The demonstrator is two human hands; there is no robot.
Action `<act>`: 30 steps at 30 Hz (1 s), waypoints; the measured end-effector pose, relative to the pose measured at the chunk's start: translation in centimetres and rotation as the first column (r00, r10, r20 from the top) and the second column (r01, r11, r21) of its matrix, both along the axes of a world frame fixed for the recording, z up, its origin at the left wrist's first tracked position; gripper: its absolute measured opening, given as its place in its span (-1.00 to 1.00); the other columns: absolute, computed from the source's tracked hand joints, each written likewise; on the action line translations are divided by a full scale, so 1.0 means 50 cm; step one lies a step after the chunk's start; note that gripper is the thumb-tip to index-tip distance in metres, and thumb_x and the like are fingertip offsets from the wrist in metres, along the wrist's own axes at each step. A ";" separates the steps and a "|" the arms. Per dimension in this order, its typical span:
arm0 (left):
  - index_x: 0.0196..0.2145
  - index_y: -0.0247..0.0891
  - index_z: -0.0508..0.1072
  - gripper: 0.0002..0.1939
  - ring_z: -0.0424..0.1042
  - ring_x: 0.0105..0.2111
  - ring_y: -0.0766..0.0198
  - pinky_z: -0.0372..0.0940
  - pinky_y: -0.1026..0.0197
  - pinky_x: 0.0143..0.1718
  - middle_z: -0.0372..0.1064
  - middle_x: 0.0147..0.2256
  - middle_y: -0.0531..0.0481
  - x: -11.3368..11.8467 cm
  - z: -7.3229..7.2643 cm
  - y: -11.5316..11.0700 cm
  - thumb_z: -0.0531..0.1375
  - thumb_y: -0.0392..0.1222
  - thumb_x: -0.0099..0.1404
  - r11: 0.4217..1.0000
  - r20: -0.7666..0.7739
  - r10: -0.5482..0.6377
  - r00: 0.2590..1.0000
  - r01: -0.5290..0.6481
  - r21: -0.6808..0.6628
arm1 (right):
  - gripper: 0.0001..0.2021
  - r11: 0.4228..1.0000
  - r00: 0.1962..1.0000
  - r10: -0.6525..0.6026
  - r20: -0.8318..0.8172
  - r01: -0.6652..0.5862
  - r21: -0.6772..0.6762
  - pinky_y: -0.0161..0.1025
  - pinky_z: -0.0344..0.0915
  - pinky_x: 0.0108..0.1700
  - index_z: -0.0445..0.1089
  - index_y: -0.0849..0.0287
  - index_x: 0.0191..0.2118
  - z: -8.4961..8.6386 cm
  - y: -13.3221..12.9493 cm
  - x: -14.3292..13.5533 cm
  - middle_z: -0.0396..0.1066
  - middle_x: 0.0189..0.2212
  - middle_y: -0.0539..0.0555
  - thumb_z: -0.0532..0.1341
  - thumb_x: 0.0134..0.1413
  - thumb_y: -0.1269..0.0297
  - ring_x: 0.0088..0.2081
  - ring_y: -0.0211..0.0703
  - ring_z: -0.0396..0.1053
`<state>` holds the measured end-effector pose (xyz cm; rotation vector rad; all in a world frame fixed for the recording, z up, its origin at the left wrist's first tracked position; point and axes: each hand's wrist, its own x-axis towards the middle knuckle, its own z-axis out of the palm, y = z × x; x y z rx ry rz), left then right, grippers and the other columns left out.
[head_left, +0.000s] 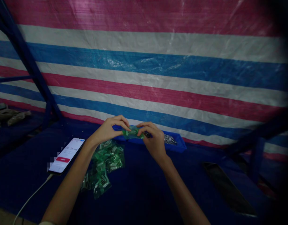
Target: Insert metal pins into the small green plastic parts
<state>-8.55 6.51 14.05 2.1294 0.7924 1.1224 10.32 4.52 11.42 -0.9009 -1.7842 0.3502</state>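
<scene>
Between my two hands I hold a small green plastic bag [132, 132] with slim metal pieces inside. My left hand [114, 127] pinches its left end between thumb and fingers. The right end is gripped by the fingers of my right hand [153, 137]. Behind and below the right hand stands a blue tray [181, 147], holding loose shiny metal pieces [169, 139] too small to name. A pile of similar filled green bags [107, 159] lies on the dark blue surface, beside my left forearm.
A lit phone [67, 154] with a white cable [31, 197] lies left of my left forearm. On the right rests a dark flat slab-like object [228, 187]. Blue frame bars [33, 68] rise at both sides, before a striped plastic sheet [153, 72]. Brownish bags [13, 117] lie far left.
</scene>
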 end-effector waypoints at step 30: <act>-0.38 -0.24 0.50 -0.67 0.35 -0.22 0.09 0.15 0.06 -0.16 0.42 -0.26 -0.11 -0.021 -0.218 0.163 0.08 0.05 0.16 0.739 -0.424 0.655 0.625 -0.648 0.186 | -0.53 0.819 0.695 0.164 0.700 0.300 -0.490 -0.23 0.22 -0.32 0.37 0.12 -0.27 -0.168 -0.017 -0.111 0.43 -0.30 0.09 0.26 -0.31 -0.11 -0.28 -0.05 0.39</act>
